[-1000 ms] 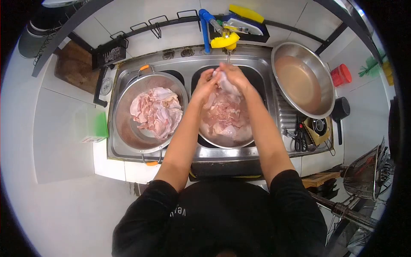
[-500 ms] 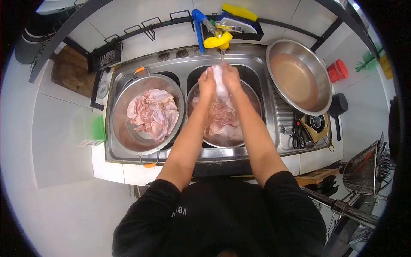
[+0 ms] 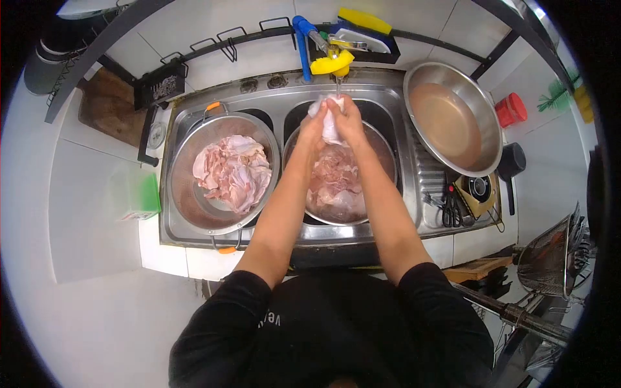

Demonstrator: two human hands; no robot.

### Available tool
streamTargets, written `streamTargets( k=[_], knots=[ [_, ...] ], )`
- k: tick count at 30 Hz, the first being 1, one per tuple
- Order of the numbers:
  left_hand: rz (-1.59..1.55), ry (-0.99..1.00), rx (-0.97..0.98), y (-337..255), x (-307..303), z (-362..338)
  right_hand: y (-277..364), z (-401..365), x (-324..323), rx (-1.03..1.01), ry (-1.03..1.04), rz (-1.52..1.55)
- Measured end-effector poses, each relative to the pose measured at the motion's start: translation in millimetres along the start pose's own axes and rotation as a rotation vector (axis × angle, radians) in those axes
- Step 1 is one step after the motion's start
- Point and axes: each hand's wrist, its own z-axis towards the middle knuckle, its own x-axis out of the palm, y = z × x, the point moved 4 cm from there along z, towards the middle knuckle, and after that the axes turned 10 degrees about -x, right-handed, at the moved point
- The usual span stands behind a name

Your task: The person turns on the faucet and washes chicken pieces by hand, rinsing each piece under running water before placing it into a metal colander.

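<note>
Head view, and both hands are up at the back of the sink [image 3: 396,97]: the left hand [image 3: 315,127] and the right hand [image 3: 350,119] are pressed close together, fingers curled shut around a pale chicken piece [image 3: 330,124], each gripping 1 side of it. That piece sits right under the yellow tap nozzle [image 3: 331,63], and a thin stream of water runs down onto it. Directly below the hands, in the right of the 2 basins, a round steel bowl [image 3: 383,141] holds a wet heap of raw chicken [image 3: 336,184], and both forearms cross above it. Over in the left basin, a wide steel pan [image 3: 186,145] with orange handles carries its own mound of chicken cuts [image 3: 233,169], well apart from the hands. Moving out to the right, a big steel basin [image 3: 453,119] rests tilted on the drainboard, with scissors [image 3: 451,210] lying just below it and a red tub [image 3: 511,110] beside it on the bench. Behind the nozzle, a blue tap pipe [image 3: 301,40] stands against the tiled wall. Far left, a wooden board [image 3: 110,107] lies on the bench, and a green-sided box [image 3: 139,194] sits just beside the sink's left edge. Bottom right, a wire skimmer [image 3: 550,258] hangs off a rack.
</note>
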Motion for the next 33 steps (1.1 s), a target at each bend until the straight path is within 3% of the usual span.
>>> streamTargets(
  k=[2, 4, 6, 8, 9, 11, 12, 14, 15, 17, 18, 20, 21, 22, 24, 25, 26, 27, 28, 29, 30, 31, 32, 33],
  knots=[
    [-0.011, -0.013, 0.189, -5, 7, -9, -2, 2, -3, -0.006, -0.059, -0.187],
    [0.027, -0.023, 0.208, -1, 4, -5, 2, 2, -11, 0.085, -0.158, -0.32],
    [0.07, -0.039, 0.227, 0, 2, -7, -20, 8, -11, 0.144, -0.122, -0.279],
    [0.018, -0.006, 0.215, 3, 7, -17, -13, 2, -11, 0.546, -0.126, 0.176],
    [0.019, -0.003, 0.216, 4, 9, -21, -20, 6, -14, 0.543, -0.127, 0.177],
    [-0.027, 0.07, 0.216, 4, 12, -28, -56, 8, -12, 0.782, -0.144, 0.468],
    [-0.027, 0.069, 0.218, -1, 15, -34, -61, 7, -10, 0.781, -0.142, 0.469],
    [-0.129, -0.075, 0.02, -3, 14, -44, -62, 13, -3, 0.514, -0.014, 0.675],
    [-0.131, -0.075, 0.019, 3, 4, -28, -57, 4, 2, 0.516, -0.014, 0.672],
    [-0.015, -0.311, 0.434, 3, -26, 9, -14, -9, 10, -0.136, 0.083, 0.01],
    [-0.017, -0.31, 0.431, 3, -21, 7, -10, -8, 10, -0.135, 0.083, 0.007],
    [0.221, -0.645, 0.536, -3, -18, -6, 0, -7, 6, -0.157, -0.012, -0.293],
    [0.208, -0.663, 0.6, -2, -10, -13, -23, 2, 3, -0.149, -0.125, -0.18],
    [0.212, -0.667, 0.604, 3, -13, -1, -20, 8, -1, -0.149, -0.125, -0.174],
    [0.192, -0.62, 0.685, 9, -19, 17, -30, 12, -12, 0.327, -0.15, -0.048],
    [0.113, -0.53, 0.596, 7, -9, 12, -37, 14, -16, 0.437, -0.132, 0.002],
    [0.191, -0.508, 0.636, 1, 2, 2, -42, 15, -20, 0.547, -0.109, 0.051],
    [0.205, -0.46, 0.502, -7, 11, -3, -35, 14, -19, 0.596, -0.085, 0.262],
    [0.394, -0.556, 0.461, -17, 22, -17, -27, 8, -18, 0.647, -0.059, 0.478],
    [0.383, -0.396, 0.423, -17, 24, -3, -23, 4, -15, 0.6, 0.088, 0.684],
    [0.582, -0.398, 0.495, -26, 36, -11, -19, -1, -14, 0.553, 0.231, 0.889],
    [0.837, -0.436, 0.473, -32, 38, 4, -20, -6, -18, 0.568, 0.201, 0.868],
    [0.832, -0.453, 0.471, -33, 31, 13, -21, -8, -22, 0.583, 0.165, 0.843],
    [1.056, -0.5, 0.508, -42, 47, 3, -18, -7, -28, 0.565, 0.086, 0.813]
  ],
)
